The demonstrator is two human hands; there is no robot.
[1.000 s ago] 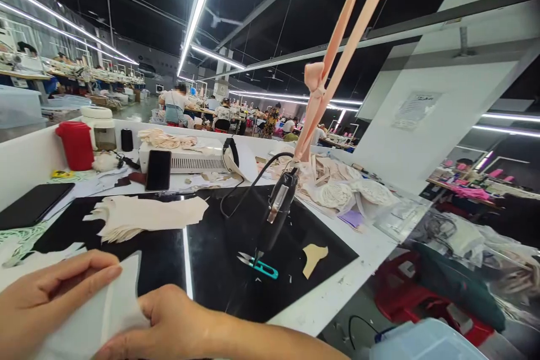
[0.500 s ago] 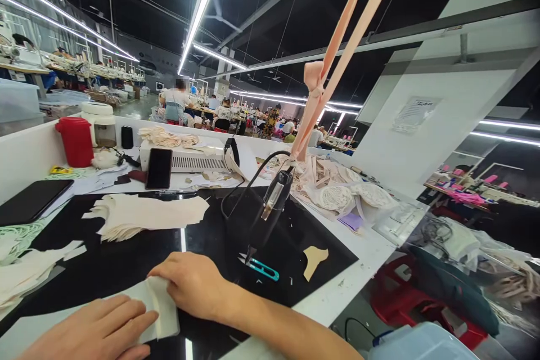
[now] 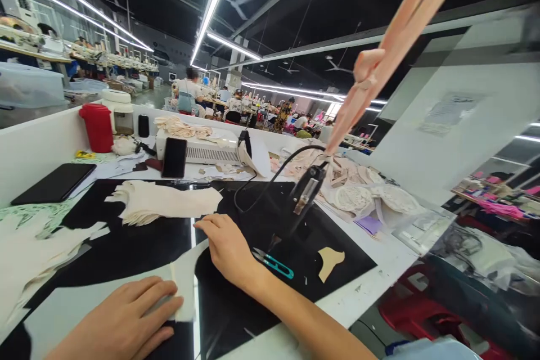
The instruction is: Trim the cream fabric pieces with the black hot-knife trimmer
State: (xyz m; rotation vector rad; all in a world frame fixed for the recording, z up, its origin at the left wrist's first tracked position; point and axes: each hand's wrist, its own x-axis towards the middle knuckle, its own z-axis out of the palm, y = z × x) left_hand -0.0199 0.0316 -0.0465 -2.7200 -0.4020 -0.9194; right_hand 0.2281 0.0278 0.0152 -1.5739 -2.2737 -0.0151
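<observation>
My left hand point(image 3: 126, 315) lies palm down with fingers stretched out, pressing a pale fabric piece point(image 3: 63, 306) against the black work board point(image 3: 236, 315). A narrow cream strip point(image 3: 172, 273) crosses this piece beside my fingertips. Farther right, my right hand point(image 3: 230, 247) is closed, its thumb hidden, at the lifted right corner of the same piece. Just right of that hand lie turquoise thread snips point(image 3: 276, 264). Above them a black handheld tool point(image 3: 307, 191) hangs tip down from a peach elastic band point(image 3: 358, 90).
A stack of cream fabric pieces point(image 3: 169, 202) lies behind my hands, with more pieces point(image 3: 37, 259) at left. One small tan cutout point(image 3: 330, 262) is at right. A phone point(image 3: 174, 157), a red cup point(image 3: 97, 126) and lace bra parts point(image 3: 354, 197) line the back.
My right hand has moved away from my left hand, up and to the right, and the fabric's corner has lifted with it. My left hand stays on the piece. The whole view has shifted.
</observation>
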